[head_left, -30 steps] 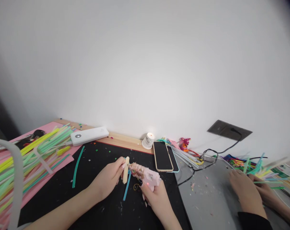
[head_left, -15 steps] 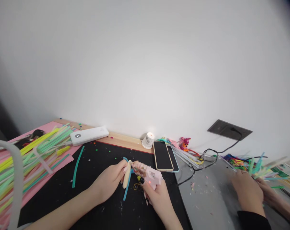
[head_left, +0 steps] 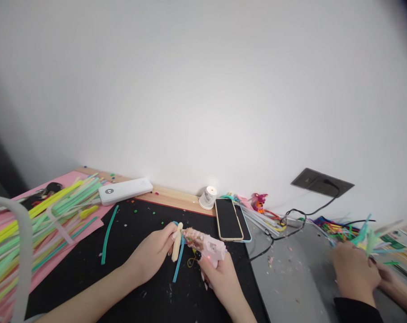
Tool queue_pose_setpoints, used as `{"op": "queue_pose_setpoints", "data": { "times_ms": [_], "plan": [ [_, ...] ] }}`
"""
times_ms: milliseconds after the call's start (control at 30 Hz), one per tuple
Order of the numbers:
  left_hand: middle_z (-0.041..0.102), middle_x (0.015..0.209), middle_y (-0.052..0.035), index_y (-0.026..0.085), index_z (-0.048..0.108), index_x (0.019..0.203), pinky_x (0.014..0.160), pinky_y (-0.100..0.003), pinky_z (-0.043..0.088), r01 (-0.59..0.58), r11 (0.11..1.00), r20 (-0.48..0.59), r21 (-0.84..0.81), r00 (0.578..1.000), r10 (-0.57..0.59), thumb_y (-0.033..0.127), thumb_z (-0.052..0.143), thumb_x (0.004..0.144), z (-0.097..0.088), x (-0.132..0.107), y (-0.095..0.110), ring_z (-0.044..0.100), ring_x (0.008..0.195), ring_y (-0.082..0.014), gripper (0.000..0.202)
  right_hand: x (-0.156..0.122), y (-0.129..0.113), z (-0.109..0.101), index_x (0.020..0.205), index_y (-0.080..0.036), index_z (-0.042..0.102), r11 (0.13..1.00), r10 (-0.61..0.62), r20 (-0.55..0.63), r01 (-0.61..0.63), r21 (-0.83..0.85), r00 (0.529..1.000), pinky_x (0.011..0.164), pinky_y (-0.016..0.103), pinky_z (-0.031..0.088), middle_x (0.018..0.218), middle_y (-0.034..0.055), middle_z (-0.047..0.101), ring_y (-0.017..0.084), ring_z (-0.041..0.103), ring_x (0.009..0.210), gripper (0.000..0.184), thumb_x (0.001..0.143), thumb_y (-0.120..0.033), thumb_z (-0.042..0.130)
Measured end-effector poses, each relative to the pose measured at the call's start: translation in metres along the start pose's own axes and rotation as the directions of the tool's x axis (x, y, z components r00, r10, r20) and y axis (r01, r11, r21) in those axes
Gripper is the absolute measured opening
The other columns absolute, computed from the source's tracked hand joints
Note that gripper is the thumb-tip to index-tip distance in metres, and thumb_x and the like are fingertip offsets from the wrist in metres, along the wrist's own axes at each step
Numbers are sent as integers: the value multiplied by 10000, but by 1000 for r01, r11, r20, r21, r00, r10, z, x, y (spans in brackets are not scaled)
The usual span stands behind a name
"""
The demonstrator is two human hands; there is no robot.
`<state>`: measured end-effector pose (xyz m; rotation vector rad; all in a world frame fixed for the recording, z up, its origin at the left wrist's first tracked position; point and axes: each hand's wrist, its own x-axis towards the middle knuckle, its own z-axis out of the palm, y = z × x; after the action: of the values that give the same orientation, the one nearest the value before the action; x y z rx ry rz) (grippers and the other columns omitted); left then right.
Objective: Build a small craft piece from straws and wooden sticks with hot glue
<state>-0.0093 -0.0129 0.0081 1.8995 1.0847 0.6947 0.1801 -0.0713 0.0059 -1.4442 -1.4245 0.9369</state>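
Observation:
My left hand (head_left: pixel 152 252) is closed in a pinch on a short cream-coloured straw piece (head_left: pixel 177 242), held upright above the black mat (head_left: pixel 136 269). My right hand (head_left: pixel 220 274) is wrapped round a pink glue gun (head_left: pixel 208 246) whose nozzle points left and touches the cream piece. A blue straw (head_left: pixel 178 261) lies on the mat just under the two hands, its top end curling behind the cream piece.
A pile of green and yellow straws (head_left: pixel 38 220) lies on pink paper at the left, with a white power bank (head_left: pixel 125 190) behind it. A lit candle (head_left: pixel 208 196) and two phones (head_left: pixel 230 218) sit further back. Another person's hands (head_left: pixel 356 271) handle straws at the right.
The cream piece tilted and then returned to upright against the glue gun nozzle. The other person's hands moved to the right.

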Motion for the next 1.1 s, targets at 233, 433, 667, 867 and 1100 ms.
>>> {"op": "queue_pose_setpoints", "data": {
  "times_ms": [233,433,667,867,1100],
  "plan": [
    [414,550,71,240,348,720,516,-238,273,11,1000,-41,10,999,-11,356,241,928,0,3,-7,449,517,-160,261,-1,2,1,686,-125,632,996,88,79,-87,-19,993,366,164,286,440,-57,428,67,363,380,151,766,-224,550],
    [411,550,72,237,337,712,529,-247,294,16,1000,-72,0,997,-16,352,237,929,1,6,-12,451,520,-158,265,0,2,0,661,-131,607,996,83,124,-78,-39,989,357,158,287,439,-53,439,62,372,372,151,773,-198,531],
    [388,542,76,235,332,694,533,-257,302,18,998,-173,-62,985,-28,384,256,925,1,6,-16,420,509,-151,286,-1,2,-3,766,-127,656,991,126,172,-116,-68,977,349,161,300,439,-50,461,64,381,354,128,767,-174,536],
    [382,536,74,233,330,682,536,-257,298,25,995,-189,-93,981,-42,381,270,922,-2,8,-18,405,509,-149,289,-2,-2,-7,836,-119,666,988,152,226,-142,-61,962,361,165,312,452,-50,462,67,385,370,154,757,-154,539],
    [339,523,89,227,341,690,518,-238,274,-26,982,6,-188,1000,28,383,282,923,1,7,-16,343,494,-128,287,-1,-2,-8,1046,-126,641,991,128,186,-120,-53,974,378,161,325,497,-47,475,68,392,399,294,774,-185,546]
  ]
}}
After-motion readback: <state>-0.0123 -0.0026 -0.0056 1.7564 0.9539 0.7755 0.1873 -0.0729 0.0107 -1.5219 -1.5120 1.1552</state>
